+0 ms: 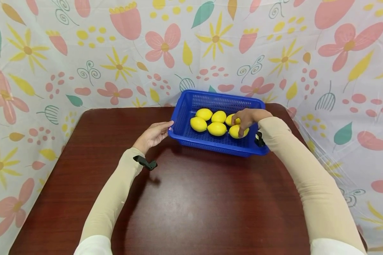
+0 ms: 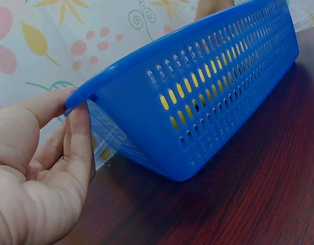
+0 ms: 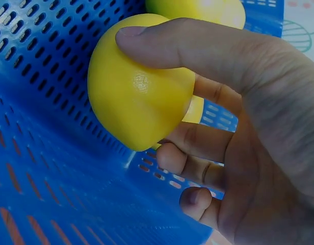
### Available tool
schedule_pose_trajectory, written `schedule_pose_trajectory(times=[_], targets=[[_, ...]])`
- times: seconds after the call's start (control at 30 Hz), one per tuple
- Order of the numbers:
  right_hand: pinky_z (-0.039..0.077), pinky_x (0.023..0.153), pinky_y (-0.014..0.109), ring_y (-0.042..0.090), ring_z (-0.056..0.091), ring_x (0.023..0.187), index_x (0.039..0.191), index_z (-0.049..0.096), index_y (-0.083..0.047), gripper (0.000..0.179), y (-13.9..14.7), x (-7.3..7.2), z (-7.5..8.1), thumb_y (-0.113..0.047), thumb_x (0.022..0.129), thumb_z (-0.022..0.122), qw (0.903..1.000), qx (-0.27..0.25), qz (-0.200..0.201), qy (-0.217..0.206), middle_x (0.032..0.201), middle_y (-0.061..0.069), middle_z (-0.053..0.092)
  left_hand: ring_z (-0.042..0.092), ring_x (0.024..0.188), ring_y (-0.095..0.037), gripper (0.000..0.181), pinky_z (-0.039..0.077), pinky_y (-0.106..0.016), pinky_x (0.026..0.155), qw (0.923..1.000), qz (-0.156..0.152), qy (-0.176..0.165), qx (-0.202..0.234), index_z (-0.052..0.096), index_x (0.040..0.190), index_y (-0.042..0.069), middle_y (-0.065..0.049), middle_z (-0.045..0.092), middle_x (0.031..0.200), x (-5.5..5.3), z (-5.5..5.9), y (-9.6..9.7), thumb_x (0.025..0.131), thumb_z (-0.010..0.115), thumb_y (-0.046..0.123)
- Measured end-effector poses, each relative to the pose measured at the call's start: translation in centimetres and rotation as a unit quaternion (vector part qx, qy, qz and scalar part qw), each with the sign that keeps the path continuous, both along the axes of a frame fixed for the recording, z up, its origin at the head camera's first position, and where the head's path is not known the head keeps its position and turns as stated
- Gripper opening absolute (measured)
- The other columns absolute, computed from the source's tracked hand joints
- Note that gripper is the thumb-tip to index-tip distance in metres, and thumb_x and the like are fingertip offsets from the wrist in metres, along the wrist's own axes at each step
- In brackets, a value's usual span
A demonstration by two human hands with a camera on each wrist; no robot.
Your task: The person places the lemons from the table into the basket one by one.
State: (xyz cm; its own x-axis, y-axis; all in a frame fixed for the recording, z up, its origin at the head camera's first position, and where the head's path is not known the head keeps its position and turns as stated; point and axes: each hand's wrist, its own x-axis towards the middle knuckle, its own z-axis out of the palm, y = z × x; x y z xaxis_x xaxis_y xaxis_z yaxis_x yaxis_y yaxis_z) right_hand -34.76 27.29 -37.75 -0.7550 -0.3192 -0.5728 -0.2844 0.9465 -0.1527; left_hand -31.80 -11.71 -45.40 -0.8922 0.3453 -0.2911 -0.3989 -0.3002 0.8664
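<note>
A blue plastic basket (image 1: 210, 143) with slotted walls stands at the back of the table, several yellow lemons (image 1: 217, 129) lying in two rows inside it. At the basket's left end my left hand (image 1: 154, 135) pinches the rim; in the left wrist view the thumb is above and the fingers (image 2: 79, 135) are under the rim. My right hand (image 1: 247, 118) reaches into the right end of the basket and grips a lemon (image 3: 139, 97) at the front right. The right wrist view shows the thumb across it, with fingers curled behind it.
The dark reddish-brown table (image 1: 191, 198) extends in front of the basket. A flower-patterned cloth (image 1: 166, 71) hangs close behind the basket and along both sides of the table.
</note>
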Motion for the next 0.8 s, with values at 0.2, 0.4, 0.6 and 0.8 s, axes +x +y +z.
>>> schedule_pose_trajectory(times=[0.2,0.4,0.6,0.8], targets=[[0.049,0.097,0.053,0.035,0.049,0.117,0.125,0.064,-0.018,0.055,-0.2,0.5,0.2,-0.034,0.078,0.089,0.9999,-0.007,-0.001,0.011,0.139,0.016,0.054,0.061,0.071,-0.005,0.018,0.052,-0.014,0.067,1.0000,-0.001,-0.001,-0.002,0.072,0.091,0.007,0.002,0.068,0.077,0.0,0.0,0.0,0.104,0.060,0.009],[0.053,0.091,0.051,0.031,0.060,0.110,0.126,0.065,-0.016,0.055,-0.1,1.2,1.3,-0.041,0.082,0.086,0.9978,-0.024,0.020,0.058,0.124,0.013,0.066,0.061,0.071,-0.005,0.017,0.052,-0.015,0.066,1.0000,0.002,-0.001,-0.006,0.072,0.091,0.006,0.002,0.067,0.076,0.1,0.1,0.0,0.103,0.061,0.009],[0.053,0.091,0.052,0.032,0.064,0.110,0.126,0.066,-0.013,0.044,0.5,1.7,2.1,-0.040,0.092,0.076,0.9906,-0.086,0.018,0.105,0.117,0.011,0.071,0.061,0.072,-0.005,0.017,0.052,-0.015,0.067,0.9999,0.005,-0.001,-0.013,0.073,0.089,0.008,0.002,0.068,0.078,0.0,0.2,0.0,0.103,0.063,0.009],[0.053,0.092,0.054,0.033,0.066,0.106,0.128,0.066,-0.009,0.040,0.8,2.0,2.4,-0.031,0.096,0.073,0.9770,-0.141,0.000,0.160,0.114,0.013,0.073,0.061,0.072,-0.005,0.016,0.052,-0.015,0.068,0.9999,0.001,0.002,-0.016,0.072,0.092,0.006,0.002,0.067,0.077,0.1,0.2,0.0,0.103,0.062,0.010]])
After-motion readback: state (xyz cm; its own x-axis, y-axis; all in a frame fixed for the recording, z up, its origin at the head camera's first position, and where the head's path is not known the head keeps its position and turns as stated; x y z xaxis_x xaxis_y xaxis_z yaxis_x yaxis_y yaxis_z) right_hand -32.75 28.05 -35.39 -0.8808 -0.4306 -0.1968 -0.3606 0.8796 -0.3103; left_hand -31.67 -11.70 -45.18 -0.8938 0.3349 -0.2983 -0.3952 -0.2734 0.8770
